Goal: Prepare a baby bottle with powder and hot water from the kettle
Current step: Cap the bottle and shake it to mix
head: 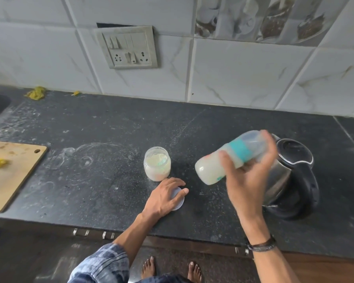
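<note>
Seemingly right hand [247, 180] gripping capped baby bottle [209, 170] sideways, for mixing; left hand [166, 196] resting loose-fingered over jar lid [179, 201], keeping it handy.

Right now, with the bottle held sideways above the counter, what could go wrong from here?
The right hand holds the baby bottle nearly sideways, full of milky liquid; a loose teal collar could leak.
The powder jar stands open, the left hand resting on a white lid beside it; a splash or knock could spoil the powder.
The kettle stands just behind the bottle; a swing might hit it.
</note>
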Demonstrator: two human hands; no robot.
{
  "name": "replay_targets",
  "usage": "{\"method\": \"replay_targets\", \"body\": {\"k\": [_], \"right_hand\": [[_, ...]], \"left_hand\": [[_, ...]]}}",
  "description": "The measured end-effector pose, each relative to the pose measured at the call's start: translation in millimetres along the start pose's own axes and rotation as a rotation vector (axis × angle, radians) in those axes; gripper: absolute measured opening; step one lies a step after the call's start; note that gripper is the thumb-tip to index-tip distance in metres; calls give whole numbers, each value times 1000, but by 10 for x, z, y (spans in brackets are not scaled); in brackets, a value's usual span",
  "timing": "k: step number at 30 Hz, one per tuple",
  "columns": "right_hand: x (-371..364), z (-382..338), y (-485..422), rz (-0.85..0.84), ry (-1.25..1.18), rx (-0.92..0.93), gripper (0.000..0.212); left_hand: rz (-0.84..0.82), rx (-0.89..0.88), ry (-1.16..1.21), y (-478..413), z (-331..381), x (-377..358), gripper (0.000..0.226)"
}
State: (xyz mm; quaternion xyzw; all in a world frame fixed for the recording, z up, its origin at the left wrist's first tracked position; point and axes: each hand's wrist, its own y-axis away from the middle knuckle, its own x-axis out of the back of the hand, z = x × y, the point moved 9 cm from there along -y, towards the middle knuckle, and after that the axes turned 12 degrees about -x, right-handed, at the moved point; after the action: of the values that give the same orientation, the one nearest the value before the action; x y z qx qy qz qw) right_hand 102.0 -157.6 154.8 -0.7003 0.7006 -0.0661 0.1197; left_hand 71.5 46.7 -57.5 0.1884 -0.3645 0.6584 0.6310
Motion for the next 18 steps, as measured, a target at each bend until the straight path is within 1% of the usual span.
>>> {"method": "replay_targets", "body": {"k": [2,3,4,7,8,9,11,12,13,14,16,17,18], "right_hand": [[163,-85,29,161,-14,129,81],[221,-56,24,219,14,163,81],[214,-7,-25,214,48,143,81],[-28,215,-89,-27,139,-105,83],[-11,220,-65,-29,130,-100,81],[57,161,-40,20,95,-35,80],[214,15,16,176,17,91,82],[273,0,44,239,22,141,83],[285,16,50,266,53,170,83],[227,45,21,223,85,152,82],[24,172,-2,42,105,-23,83],[-3,203,20,10,78,-73,83],[36,132,45,47,50,-38,82]], "left_hand": [[6,1,-11,3,-10,-4,60],[11,1,-14,3,-5,-1,59],[10,5,-8,-2,0,1,58],[9,7,-1,10,-12,14,56],[9,3,-1,12,-6,10,55],[10,1,1,9,2,10,56],[16,2,2,5,2,8,57],[16,2,3,4,4,4,57],[15,-1,3,5,5,2,57],[14,-3,2,6,7,2,56],[10,-6,-2,9,5,9,55],[7,-7,-2,10,8,11,55],[5,-8,-1,6,13,11,56]]}}
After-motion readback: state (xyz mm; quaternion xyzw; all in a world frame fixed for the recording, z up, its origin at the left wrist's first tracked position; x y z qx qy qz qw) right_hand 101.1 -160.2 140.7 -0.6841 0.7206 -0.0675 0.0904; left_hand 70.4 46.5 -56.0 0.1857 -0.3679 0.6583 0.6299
